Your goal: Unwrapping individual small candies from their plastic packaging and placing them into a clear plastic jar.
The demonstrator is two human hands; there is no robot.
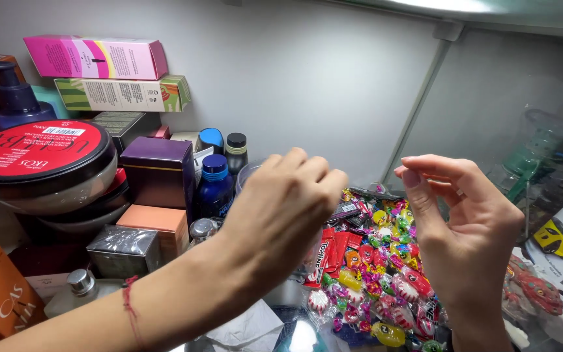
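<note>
Head view: the left hand point(280, 207) hovers loosely curled at centre frame, the right hand point(469, 228) beside it with fingers bent, both holding nothing. A pile of wrapped candies point(376, 274) lies just below and between them.

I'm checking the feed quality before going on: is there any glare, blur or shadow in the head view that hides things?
Head view: a bright lamp glares at the top right edge; the left hand and right hand look slightly soft; the pile of wrapped candies is sharp and well lit; glass at the right carries reflections that muddle the yellow toy car; the bottom edge falls in shadow.
</note>
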